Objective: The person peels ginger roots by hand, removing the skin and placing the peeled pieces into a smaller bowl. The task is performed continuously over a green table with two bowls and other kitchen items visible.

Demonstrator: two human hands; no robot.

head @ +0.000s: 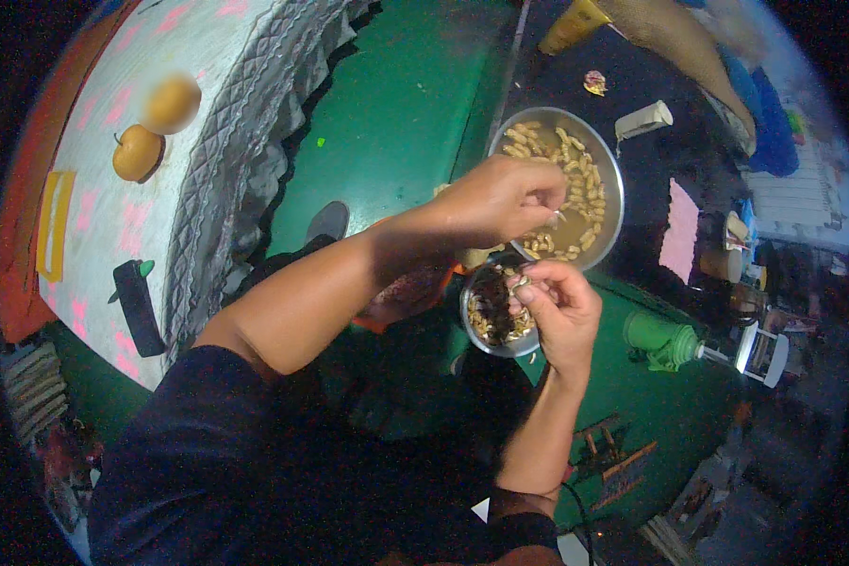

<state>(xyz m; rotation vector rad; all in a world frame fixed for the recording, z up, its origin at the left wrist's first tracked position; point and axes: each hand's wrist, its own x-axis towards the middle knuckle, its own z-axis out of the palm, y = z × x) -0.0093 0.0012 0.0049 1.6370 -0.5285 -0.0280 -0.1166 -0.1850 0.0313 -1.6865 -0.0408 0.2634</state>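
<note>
My left hand (506, 198) is over a large metal basin (617, 187) of peanuts in their shells (580, 173) lying in brownish liquid. Its fingertips are pinched together near a small pale bit, too small to name. Below it, my right hand (555, 301) pinches a small pale piece, perhaps a peanut or part of its shell, between thumb and fingers. Under that hand is a smaller metal bowl (465, 322) containing peanut shells (482, 329) and a dark area in its middle. The two hands are apart.
At the left, a table with a patterned cloth (106, 163) bears two round yellow-brown fruits (138, 153) and a black object (139, 311). Right of the basin lie a white roll or cup (644, 120) and a pink cloth (679, 230). A green thermos-like vessel (659, 341) stands farther right.
</note>
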